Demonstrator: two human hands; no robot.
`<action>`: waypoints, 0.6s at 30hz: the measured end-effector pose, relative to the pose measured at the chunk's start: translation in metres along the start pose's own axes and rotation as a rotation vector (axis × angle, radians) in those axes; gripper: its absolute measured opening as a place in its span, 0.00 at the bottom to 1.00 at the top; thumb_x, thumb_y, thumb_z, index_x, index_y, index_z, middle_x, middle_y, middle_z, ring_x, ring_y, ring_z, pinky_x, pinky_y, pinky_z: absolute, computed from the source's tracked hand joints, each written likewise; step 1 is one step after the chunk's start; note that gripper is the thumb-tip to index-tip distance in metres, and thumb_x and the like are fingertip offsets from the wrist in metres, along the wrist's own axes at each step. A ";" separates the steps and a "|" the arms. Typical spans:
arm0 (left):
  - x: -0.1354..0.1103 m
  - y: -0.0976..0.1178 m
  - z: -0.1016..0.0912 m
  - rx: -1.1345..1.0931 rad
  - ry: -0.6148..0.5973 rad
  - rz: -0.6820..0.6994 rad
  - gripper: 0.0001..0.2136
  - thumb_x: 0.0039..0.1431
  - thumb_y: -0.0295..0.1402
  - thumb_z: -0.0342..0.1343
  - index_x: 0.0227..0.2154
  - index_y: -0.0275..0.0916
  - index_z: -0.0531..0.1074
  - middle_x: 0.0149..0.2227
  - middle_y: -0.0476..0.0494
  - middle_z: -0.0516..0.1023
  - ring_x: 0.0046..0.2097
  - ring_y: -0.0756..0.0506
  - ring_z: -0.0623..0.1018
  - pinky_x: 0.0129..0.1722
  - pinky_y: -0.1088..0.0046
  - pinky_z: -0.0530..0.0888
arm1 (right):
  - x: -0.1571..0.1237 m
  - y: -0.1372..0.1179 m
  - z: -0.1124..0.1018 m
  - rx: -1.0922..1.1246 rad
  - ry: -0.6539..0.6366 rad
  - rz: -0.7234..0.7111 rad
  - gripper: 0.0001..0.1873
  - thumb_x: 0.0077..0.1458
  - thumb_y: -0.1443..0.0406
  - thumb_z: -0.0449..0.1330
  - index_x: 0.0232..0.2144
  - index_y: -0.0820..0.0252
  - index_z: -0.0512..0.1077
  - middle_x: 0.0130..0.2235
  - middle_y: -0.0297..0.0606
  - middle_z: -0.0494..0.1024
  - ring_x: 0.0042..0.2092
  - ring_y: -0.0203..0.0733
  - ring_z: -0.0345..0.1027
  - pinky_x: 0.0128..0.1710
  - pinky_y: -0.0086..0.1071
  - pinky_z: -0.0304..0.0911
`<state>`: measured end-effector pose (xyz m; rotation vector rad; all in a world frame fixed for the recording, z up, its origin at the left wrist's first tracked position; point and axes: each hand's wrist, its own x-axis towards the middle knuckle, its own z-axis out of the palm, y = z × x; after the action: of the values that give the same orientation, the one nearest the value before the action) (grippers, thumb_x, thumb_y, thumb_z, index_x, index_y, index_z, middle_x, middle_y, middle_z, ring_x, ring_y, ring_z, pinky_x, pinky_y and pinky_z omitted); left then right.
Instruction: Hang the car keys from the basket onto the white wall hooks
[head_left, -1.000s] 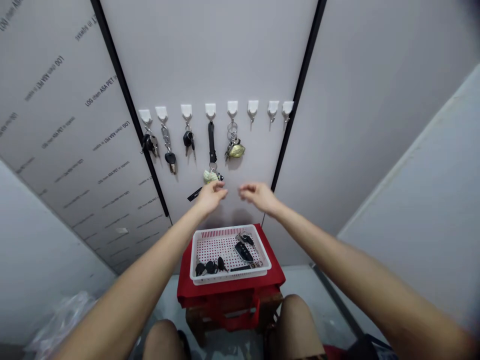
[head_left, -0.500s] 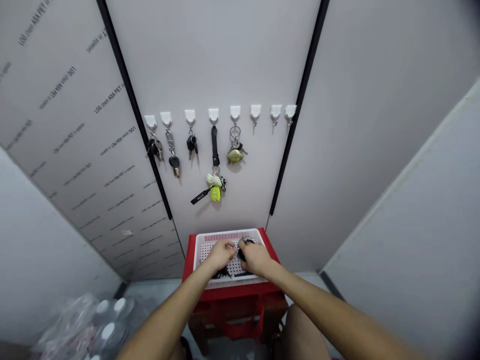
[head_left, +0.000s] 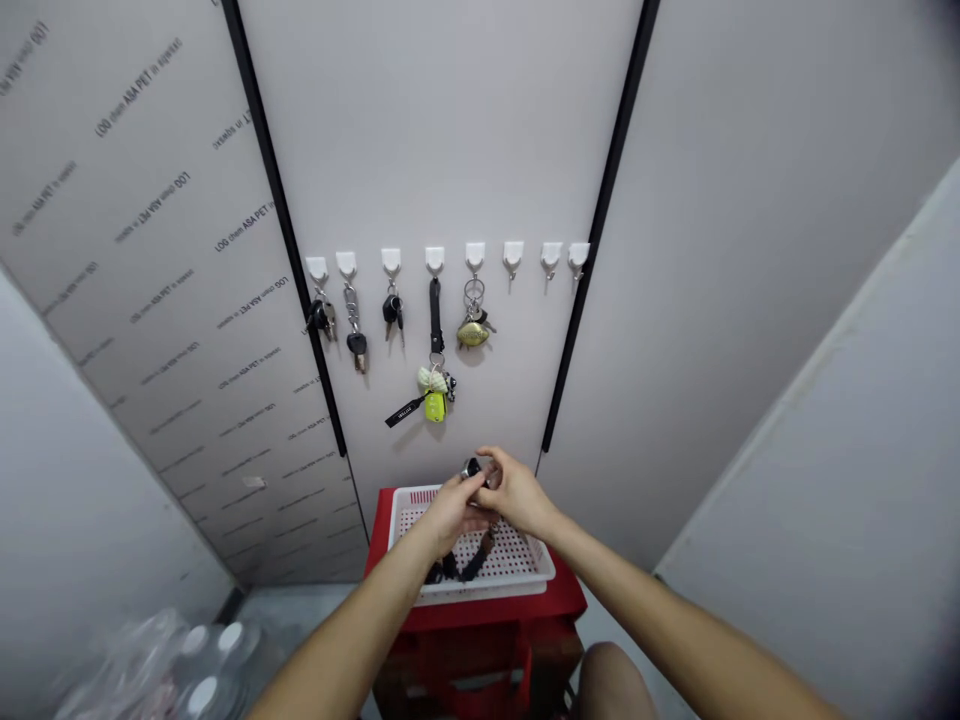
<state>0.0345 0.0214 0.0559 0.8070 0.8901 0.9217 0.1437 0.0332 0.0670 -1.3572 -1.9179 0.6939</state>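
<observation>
Panel point(head_left: 172, 330) printed "ASA PET"; left hand point(head_left: 452, 512), right hand point(head_left: 519, 492) grip probable keys point(head_left: 472, 468).

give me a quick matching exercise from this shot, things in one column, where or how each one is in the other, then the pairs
Things:
1. brass oval key fob
2. neon yellow key tag
3. white perforated plastic basket
4. rightmost white wall hook

Places and states:
a. bare, nothing hanging
b. on a red stand
c. below the long black strap
d. on a ring from the fifth hook from the left

Pairs: 1-d, 2-c, 3-b, 4-a
</observation>
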 end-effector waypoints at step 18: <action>-0.009 0.068 -0.003 -0.341 0.177 0.296 0.05 0.46 0.29 0.45 0.29 0.36 0.60 0.24 0.46 0.70 0.22 0.53 0.71 0.21 0.80 0.67 | -0.002 -0.011 0.002 0.960 -0.259 0.252 0.21 0.41 0.56 0.51 0.39 0.60 0.57 0.21 0.30 0.69 0.21 0.30 0.62 0.23 0.26 0.56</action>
<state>0.0076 0.0402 0.1165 0.5748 0.7465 1.3801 0.1358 0.0282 0.0734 -0.8916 -1.2544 1.7014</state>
